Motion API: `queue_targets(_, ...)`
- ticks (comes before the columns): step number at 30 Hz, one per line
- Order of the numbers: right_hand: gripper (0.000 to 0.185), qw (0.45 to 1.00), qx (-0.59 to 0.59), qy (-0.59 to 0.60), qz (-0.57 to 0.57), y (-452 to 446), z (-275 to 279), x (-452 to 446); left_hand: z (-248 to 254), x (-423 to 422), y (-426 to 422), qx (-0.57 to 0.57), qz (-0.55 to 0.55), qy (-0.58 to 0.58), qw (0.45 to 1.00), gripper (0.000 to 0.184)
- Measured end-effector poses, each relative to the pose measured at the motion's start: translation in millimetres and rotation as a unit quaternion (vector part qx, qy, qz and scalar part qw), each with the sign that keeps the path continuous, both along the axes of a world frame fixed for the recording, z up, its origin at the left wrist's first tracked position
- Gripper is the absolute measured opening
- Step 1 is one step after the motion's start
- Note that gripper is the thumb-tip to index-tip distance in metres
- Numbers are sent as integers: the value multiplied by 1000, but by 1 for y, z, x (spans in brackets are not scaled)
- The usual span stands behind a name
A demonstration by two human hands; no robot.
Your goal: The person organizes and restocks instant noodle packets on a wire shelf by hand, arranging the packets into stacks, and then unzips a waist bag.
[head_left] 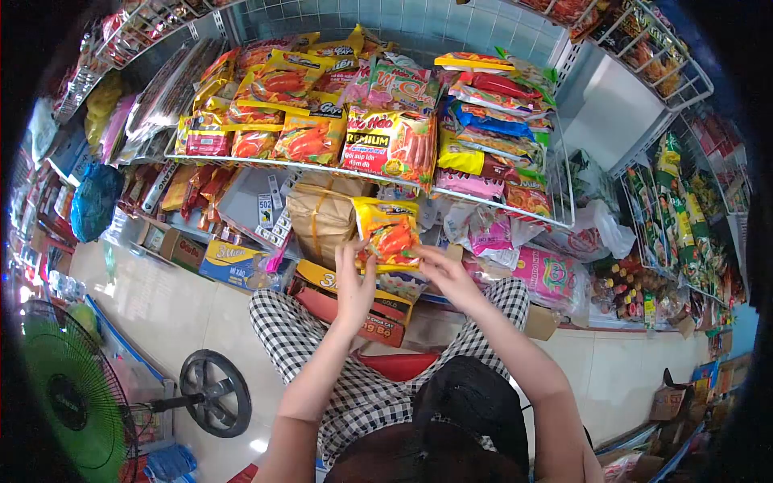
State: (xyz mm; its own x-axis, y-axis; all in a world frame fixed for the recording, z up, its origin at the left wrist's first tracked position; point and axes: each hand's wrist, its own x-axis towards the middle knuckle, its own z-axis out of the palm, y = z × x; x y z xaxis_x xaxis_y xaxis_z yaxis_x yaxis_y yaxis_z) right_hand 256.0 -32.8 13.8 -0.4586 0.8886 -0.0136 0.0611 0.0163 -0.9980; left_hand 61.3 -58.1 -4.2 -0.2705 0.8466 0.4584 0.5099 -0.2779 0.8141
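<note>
One yellow noodle packet [389, 232], upright before the wire shelf [322, 167], near the paper-wrapped bundle [320, 216]; left hand [354, 278] and right hand [441, 270] are gripping its lower sides with closed fingers, above the red-and-yellow carton [348, 307].

Glossy plastic noodle packet [387, 232], white metal wire shelf [298, 166], rough matt brown paper bundle [320, 216]
</note>
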Motion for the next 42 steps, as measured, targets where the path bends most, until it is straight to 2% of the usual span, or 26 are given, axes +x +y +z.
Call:
queue_targets(1, 36, 1000, 0, 1, 1, 9, -7, -2, -5, 0, 9, 12, 4, 0, 1000, 28)
queue_targets(3, 39, 966, 187, -171, -53, 23, -20, -4, -25, -2, 20, -9, 8, -7, 1000, 26)
queue_targets(4, 48, 930, 258, -249, -83, 27, -21, -7, -37, -4, 26, -29, 1, 46, 999, 29)
queue_targets(5, 48, 929, 260, -250, -81, 32, -22, -11, -49, -5, 32, -47, -6, 99, 994, 32)
queue_targets(6, 52, 875, 329, -347, -75, 39, -20, -17, -45, 0, 34, -55, 10, 94, 994, 41)
queue_targets(7, 56, 807, 390, -438, -70, 46, -19, -24, -41, 3, 36, -54, 10, 93, 994, 41)
queue_targets(8, 59, 791, 393, -467, -41, 52, -20, -31, -39, 6, 35, -29, 1, 126, 992, 45)
queue_targets(9, 59, 792, 391, -467, -39, 57, -27, -35, -32, 8, 33, -7, -9, 159, 987, 49)
queue_targets(10, 59, 796, 383, -468, -14, 63, -37, -39, -31, 8, 33, -37, -26, 208, 977, 52)
queue_targets(13, 60, 788, 381, -483, 14, 68, -49, -47, -41, 4, 39, -59, -51, 231, 970, 50)
queue_targets(23, 62, 772, 439, -458, -22, 60, -54, -45, -46, 9, 32, -50, -53, 197, 978, 51)
queue_targets(32, 64, 759, 436, -482, -27, 59, -61, -47, -54, 6, 31, -46, -42, 222, 973, 56)
queue_targets(35, 63, 752, 443, -487, -33, 59, -46, -52, -60, 2, 31, -28, -43, 246, 968, 55)
queue_targets(37, 55, 709, 360, -603, 63, 56, -3, -63, -29, -19, 33, 1, -60, 271, 961, 43)
queue_targets(39, 49, 705, 392, -586, 66, 54, 62, -80, 14, -54, 44, 89, -46, 220, 970, 38)
queue_targets(40, 48, 815, 341, -463, 64, 57, 93, -90, 47, -69, 51, 157, 7, 217, 964, 37)
queue_targets(41, 47, 902, 277, -326, 62, 64, 116, -100, 78, -84, 61, 221, 59, 211, 950, 36)
queue_targets(42, 46, 921, 289, -256, 52, 74, 133, -112, 99, -99, 75, 230, 102, 192, 949, 36)
